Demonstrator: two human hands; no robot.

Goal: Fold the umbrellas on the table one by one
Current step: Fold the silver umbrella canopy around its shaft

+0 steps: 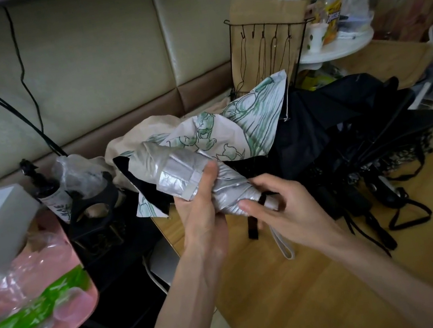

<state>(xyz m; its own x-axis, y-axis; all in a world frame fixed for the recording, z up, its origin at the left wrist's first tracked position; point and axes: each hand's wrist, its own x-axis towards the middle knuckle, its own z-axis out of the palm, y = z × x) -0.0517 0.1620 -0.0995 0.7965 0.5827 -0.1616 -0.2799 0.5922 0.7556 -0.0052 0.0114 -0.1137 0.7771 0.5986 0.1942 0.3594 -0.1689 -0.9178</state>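
We note the silver umbrella (pixel 179 170) rolled tight with its band wrapped round it, held above the near left edge of the wooden table (pixel 316 290). The left hand (pixel 203 209) grips its middle, fingers curled beneath, thumb pressed on the band. The right hand (pixel 286 209) is curled round the handle end; a grey wrist loop (pixel 282 241) hangs below. Farther back on the table we record a crumpled floral umbrella (pixel 232 129) and, right of it and touching, a heap of black umbrellas (pixel 346 125).

Rolled silver umbrella (pixel 181 166), unfolded black umbrellas (pixel 345 119)
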